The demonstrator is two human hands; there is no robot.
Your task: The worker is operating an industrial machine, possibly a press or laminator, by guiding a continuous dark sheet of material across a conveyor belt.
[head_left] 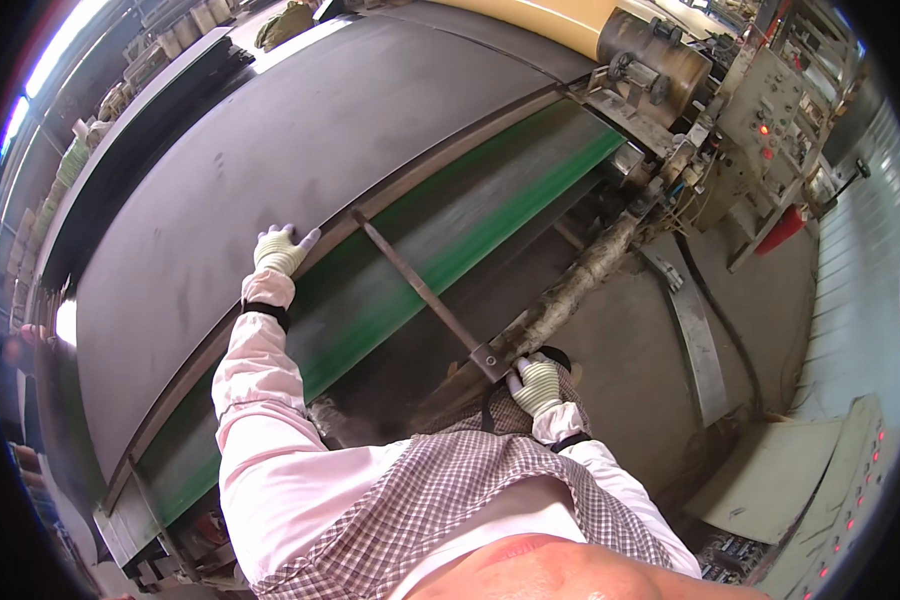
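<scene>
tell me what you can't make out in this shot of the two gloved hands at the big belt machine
Head view, the only one:
- Left hand: palm hidden, pressed flat on the dark sheet.
- Right hand: fingertips hidden behind the crusted roller and the bracket of the metal bar.
- Green belt: surface blurred.
- Control panel: buttons too small to tell apart.
- Floor below: hidden by the person's chest.

I wear pale knit work gloves with a yellow-green tint on my left hand point(282, 249) and right hand point(537, 384). A narrow black band circles each wrist, where long light-pink sleeves begin, loose and creased along both arms. Over them sits a brown-and-white checked apron or vest, its dark strap crossing the chest.
</scene>
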